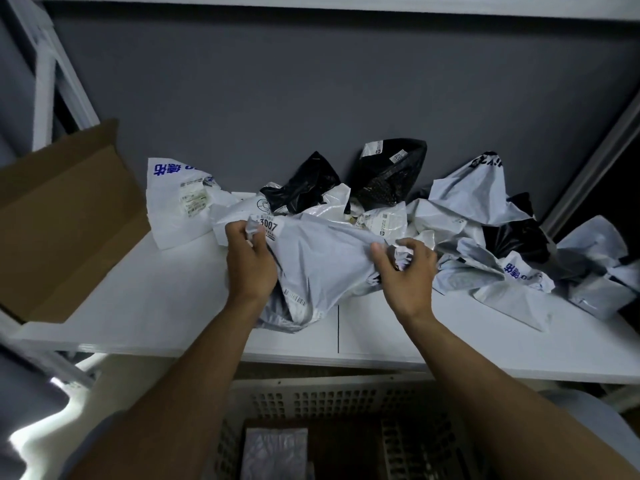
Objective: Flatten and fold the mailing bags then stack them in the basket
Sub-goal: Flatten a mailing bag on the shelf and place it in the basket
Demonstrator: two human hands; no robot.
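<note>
Across the middle band of the frame, a white table (156, 306); at the left edge of the frame, against the table's left end, an open cardboard box (69, 220). Over the table's centre and right, a loose heap of mailing bags (485, 216), white, grey and black, all crumpled. Below the table's near edge, at lower centre of the frame, the perforated basket (311, 400), seemingly with one folded bag (273, 452) already lying inside. At frame centre, in front of the heap and touching it, the grey bag (322, 261) now being worked: stretches roughly left to right, with a slack lower part sagging toward the lower left, under the left wrist (rumpled, nowhere near flat). Held at both ends at once, one end to each hand, equally near to both. Left hand (249, 261), left of centre: fingers curled, pinching the bag's upper left corner beside a label reading 3007. Right hand (405, 275), right of centre: fingers curled round a bunched wad of the bag's right edge. Probably calls for drawing the two ends apart along that left-to-right axis, then laying the bag on the bare table toward the lower left of the heap, before any fold.
</note>
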